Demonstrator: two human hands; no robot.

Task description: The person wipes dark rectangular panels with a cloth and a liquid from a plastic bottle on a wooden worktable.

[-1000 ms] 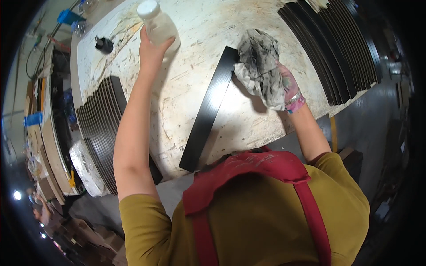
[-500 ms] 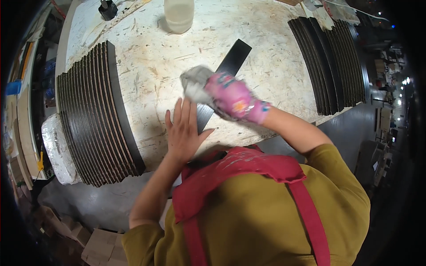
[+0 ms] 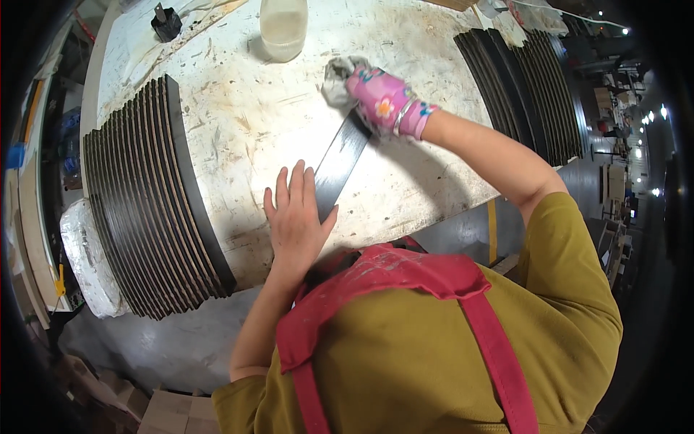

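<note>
A long black strip point(image 3: 338, 165) lies at a slant on the pale, scratched worktable point(image 3: 246, 108). My left hand point(image 3: 295, 217) lies flat and bare on the table, its fingers spread, pressing on the strip's near end. My right hand point(image 3: 383, 101), in a pink flowered glove, grips a grey rag point(image 3: 335, 77) and presses it on the strip's far end. A clear plastic bottle point(image 3: 283, 27) of pale liquid stands upright beyond the rag.
A fanned row of dark curved strips point(image 3: 148, 202) lies on the left of the table, another row point(image 3: 524, 87) on the right. A small black cap-like object point(image 3: 165, 23) sits at the far left. A white wrapped bundle point(image 3: 87, 260) hangs at the left edge.
My left hand let go of the bottle, which now stands on the table, and came down flat on the strip's near end. My right hand slid the rag along the strip, away from me.
</note>
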